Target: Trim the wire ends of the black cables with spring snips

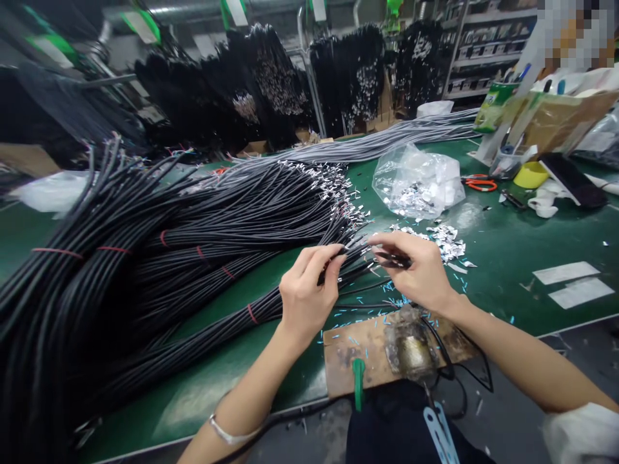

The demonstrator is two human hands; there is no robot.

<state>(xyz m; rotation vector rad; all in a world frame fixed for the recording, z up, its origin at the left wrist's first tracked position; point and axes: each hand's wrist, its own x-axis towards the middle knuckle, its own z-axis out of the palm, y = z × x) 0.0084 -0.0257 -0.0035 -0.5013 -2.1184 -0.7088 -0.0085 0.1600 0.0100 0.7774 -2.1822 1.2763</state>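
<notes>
My left hand [312,283] is closed, thumb against fingers, on a black cable [355,249] whose end points right. Facing it, my right hand [416,269] is closed too, its fingertips at that cable's end. A dark slender tool [394,259] lies under the right fingers; its kind is not clear. Beneath and left of my left hand runs a black cable bundle [217,325] with a red tie [252,314]. More tied bundles of black cable [271,212] are heaped behind, their stripped ends with white tips [333,183] facing right.
A brown board [345,361] carrying a small metal device [413,348] is at the table's front edge, with a green clamp [358,380]. Blue bits [396,300] and white scraps [447,240] litter the green table. A clear bag [418,180] and orange-handled scissors [480,183] stand farther back.
</notes>
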